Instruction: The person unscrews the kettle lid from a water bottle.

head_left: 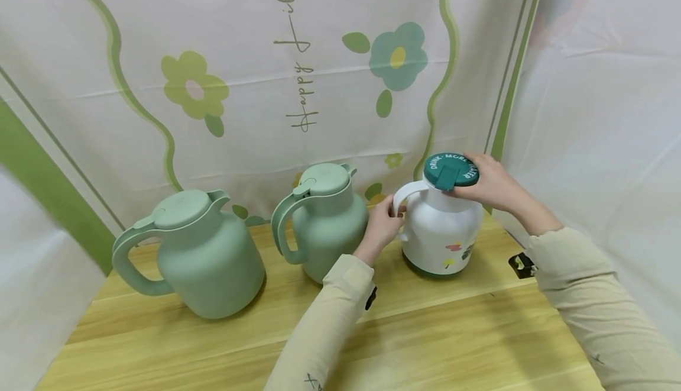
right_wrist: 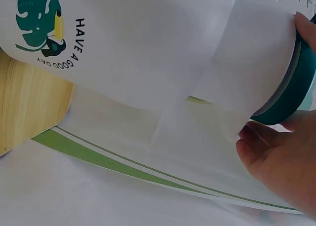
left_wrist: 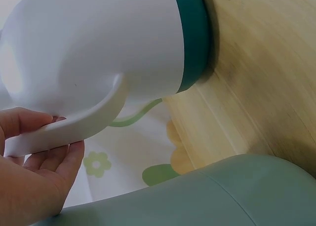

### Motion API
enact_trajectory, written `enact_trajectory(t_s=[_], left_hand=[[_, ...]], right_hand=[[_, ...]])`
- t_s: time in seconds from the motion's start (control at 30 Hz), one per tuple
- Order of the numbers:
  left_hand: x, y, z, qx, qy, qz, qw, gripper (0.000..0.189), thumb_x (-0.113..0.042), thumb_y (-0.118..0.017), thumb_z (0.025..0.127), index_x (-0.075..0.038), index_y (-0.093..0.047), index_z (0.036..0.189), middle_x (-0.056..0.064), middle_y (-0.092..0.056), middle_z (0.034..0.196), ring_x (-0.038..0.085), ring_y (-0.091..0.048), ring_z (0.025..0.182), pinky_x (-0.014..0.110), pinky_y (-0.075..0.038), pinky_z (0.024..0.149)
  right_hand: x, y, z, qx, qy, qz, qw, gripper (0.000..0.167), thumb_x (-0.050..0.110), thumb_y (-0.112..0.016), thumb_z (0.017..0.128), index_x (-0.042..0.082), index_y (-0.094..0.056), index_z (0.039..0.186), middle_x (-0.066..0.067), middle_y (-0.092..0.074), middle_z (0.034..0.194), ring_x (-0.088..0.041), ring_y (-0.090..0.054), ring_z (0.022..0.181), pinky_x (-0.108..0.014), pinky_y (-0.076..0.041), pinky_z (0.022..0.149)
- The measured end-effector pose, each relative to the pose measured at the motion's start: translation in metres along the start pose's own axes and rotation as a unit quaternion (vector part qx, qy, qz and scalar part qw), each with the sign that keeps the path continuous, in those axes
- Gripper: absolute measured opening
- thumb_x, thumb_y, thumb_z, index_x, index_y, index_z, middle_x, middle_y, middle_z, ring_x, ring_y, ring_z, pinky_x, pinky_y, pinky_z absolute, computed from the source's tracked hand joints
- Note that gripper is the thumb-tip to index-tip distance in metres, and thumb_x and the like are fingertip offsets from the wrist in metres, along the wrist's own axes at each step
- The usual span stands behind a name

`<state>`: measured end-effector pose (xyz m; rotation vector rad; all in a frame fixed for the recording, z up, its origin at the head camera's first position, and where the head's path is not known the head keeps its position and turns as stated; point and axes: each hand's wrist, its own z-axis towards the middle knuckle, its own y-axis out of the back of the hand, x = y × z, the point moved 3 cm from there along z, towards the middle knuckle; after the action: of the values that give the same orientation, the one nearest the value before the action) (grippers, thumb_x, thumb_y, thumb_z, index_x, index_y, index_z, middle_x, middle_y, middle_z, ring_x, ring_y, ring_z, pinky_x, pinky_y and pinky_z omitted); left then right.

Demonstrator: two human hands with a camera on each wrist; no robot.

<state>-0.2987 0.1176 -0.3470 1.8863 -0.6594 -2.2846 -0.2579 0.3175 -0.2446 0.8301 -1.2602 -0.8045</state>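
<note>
A white thermos jug [head_left: 443,225] with a dark green lid [head_left: 441,169] and green base stands upright on the right part of the wooden table. My left hand [head_left: 382,225] grips its white handle [left_wrist: 74,127], thumb on one side and fingers on the other. My right hand [head_left: 492,183] holds the rim of the lid from the right, thumb at the front and fingers toward the back. In the right wrist view the lid's edge [right_wrist: 284,105] sits on the jug's neck between thumb and fingers. Leaf and bird prints mark the jug's side.
Left of the white jug stand a smaller green jug [head_left: 330,225] and a larger green jug [head_left: 213,261], both lidded, handles to the left. The smaller one is close beside my left hand. Behind the wooden table [head_left: 425,343] hangs a flower-printed curtain [head_left: 239,24].
</note>
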Motion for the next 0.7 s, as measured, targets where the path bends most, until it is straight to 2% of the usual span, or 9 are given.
enact_trajectory(t_s=[0.2,0.4,0.53,0.7], left_hand=[[0.000,0.000,0.000,0.001,-0.002,0.002,1.0000,0.029,0.005,-0.056,0.083,-0.006,-0.063,0.109,0.012,-0.070,0.104,0.018,-0.060,0.089,0.021,-0.046,0.071],[0.000,0.001,0.000,0.002,-0.004,0.001,1.0000,0.027,0.005,-0.055,0.082,-0.005,-0.062,0.107,0.011,-0.070,0.103,0.017,-0.059,0.088,0.021,-0.045,0.070],[0.000,0.001,-0.001,0.003,-0.004,0.002,1.0000,0.026,0.005,-0.055,0.082,-0.005,-0.062,0.106,0.011,-0.070,0.104,0.017,-0.060,0.089,0.020,-0.045,0.070],[0.001,0.000,0.000,0.001,-0.004,0.006,1.0000,0.023,0.005,-0.056,0.082,-0.006,-0.062,0.102,0.013,-0.069,0.103,0.015,-0.056,0.083,0.019,-0.043,0.068]], right_hand=[[-0.005,0.003,-0.002,-0.010,-0.011,0.018,0.9997,0.097,0.038,-0.071,0.081,-0.015,-0.019,0.144,-0.042,-0.024,0.139,-0.052,-0.029,0.124,-0.068,-0.033,0.098],[-0.006,0.006,-0.004,-0.002,0.002,0.031,0.9995,0.088,0.030,-0.071,0.082,-0.015,-0.025,0.142,-0.040,-0.030,0.139,-0.052,-0.034,0.126,-0.065,-0.032,0.101],[-0.006,0.008,-0.006,0.021,0.012,0.033,0.9992,0.083,0.025,-0.068,0.085,-0.011,-0.023,0.145,-0.038,-0.030,0.143,-0.053,-0.033,0.128,-0.067,-0.031,0.101],[-0.009,0.012,-0.010,0.061,0.009,0.077,0.9951,0.083,0.018,-0.064,0.086,-0.005,-0.016,0.150,-0.036,-0.026,0.148,-0.053,-0.028,0.133,-0.069,-0.029,0.102]])
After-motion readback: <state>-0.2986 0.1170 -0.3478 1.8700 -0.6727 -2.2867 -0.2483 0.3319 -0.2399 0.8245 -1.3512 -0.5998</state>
